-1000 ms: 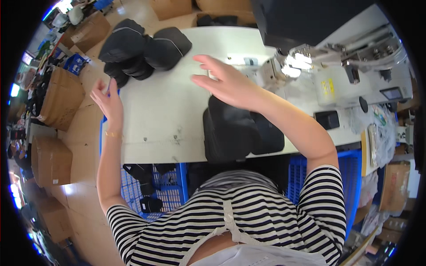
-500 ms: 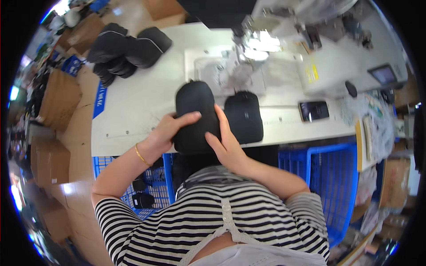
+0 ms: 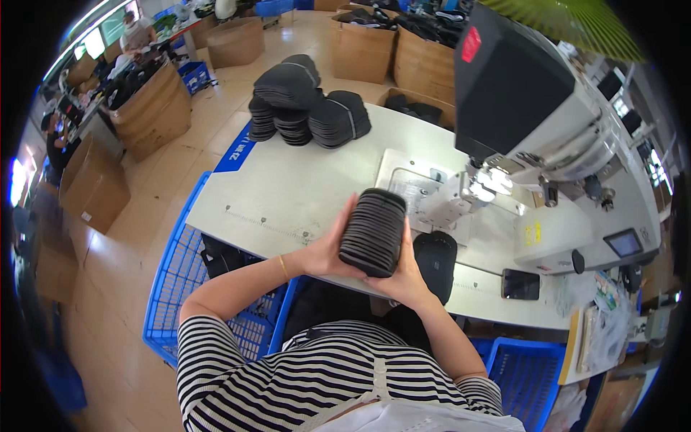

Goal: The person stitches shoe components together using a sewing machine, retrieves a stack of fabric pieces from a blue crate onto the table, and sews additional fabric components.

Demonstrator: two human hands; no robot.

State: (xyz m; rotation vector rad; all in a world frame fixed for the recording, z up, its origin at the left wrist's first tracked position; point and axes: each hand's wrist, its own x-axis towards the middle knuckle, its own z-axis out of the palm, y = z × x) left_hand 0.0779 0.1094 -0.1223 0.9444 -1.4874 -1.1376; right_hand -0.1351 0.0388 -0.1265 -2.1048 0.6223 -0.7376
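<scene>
Between my two hands is a stack of black rounded fabric pads (image 3: 373,232), its layered edges facing me. My left hand (image 3: 330,248) is wrapped round its left side and bottom. On the other side, my right hand (image 3: 404,277) presses the right edge and supports the lower end. The stack is held above the front edge of the white table (image 3: 281,194). Just right of my right hand lies another black rounded piece (image 3: 436,261), partly hidden by that hand.
Banded bundles of black pads (image 3: 309,101) stand at the table's far left. A large sewing machine (image 3: 533,93) occupies the right, with a phone (image 3: 520,284) nearby. Blue baskets (image 3: 169,302) sit below the table. Cardboard boxes (image 3: 363,47) and other people are farther off.
The stack has been tipped up, so its layered edges now show instead of its flat top. My view has shifted, revealing more of the machine and the room.
</scene>
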